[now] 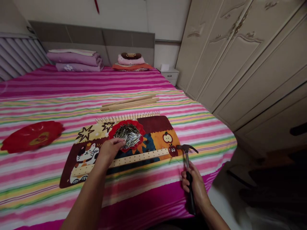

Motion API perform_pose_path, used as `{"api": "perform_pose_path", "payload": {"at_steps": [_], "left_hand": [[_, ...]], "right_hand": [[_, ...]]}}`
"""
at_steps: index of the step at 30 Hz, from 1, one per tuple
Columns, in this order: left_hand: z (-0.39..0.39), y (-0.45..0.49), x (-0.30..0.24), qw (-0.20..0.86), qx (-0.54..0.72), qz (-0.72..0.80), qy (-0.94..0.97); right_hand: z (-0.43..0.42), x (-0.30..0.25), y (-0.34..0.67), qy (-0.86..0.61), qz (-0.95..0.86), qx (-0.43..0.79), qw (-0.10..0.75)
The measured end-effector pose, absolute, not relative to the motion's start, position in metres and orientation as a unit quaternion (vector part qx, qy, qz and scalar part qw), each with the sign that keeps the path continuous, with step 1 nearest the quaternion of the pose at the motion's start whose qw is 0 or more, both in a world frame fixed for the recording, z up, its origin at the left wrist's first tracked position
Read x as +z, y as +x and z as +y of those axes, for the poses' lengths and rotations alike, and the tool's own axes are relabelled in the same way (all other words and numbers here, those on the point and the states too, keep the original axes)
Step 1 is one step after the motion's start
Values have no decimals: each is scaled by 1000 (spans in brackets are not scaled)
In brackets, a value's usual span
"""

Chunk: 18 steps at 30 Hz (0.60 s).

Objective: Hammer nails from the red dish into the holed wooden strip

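My left hand reaches to the near left rim of a red scalloped bowl heaped with loose metal nails. Its thumb and fingers are pinched together at the nails; what lies between them is too small to make out. My right hand grips the black handle of a claw hammer, its head just past the mat's right edge. In front of the bowl lies a pale wooden strip dotted with small dark marks, partly hidden by my left forearm. Behind the bowl, another wooden strip bristles with upright nails.
A patterned mat lies under the bowl on the striped bed. Several wooden strips rest beyond it. A red tray is at left. Folded bedding sits by the headboard; a wardrobe stands at right.
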State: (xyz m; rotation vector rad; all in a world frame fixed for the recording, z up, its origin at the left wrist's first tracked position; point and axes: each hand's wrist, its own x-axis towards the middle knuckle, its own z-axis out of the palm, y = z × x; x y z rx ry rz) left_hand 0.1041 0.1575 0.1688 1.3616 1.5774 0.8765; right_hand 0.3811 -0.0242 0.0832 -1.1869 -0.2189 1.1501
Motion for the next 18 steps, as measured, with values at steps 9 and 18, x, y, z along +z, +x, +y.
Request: {"api": "perform_pose_path", "payload": {"at_steps": [9, 18], "left_hand": [[156, 106, 166, 471, 395, 612, 498], [155, 103, 163, 466, 382, 618, 505]], "right_hand": [[-24, 87, 380, -528, -96, 514, 669], [-22, 90, 379, -534, -89, 512, 666]]}}
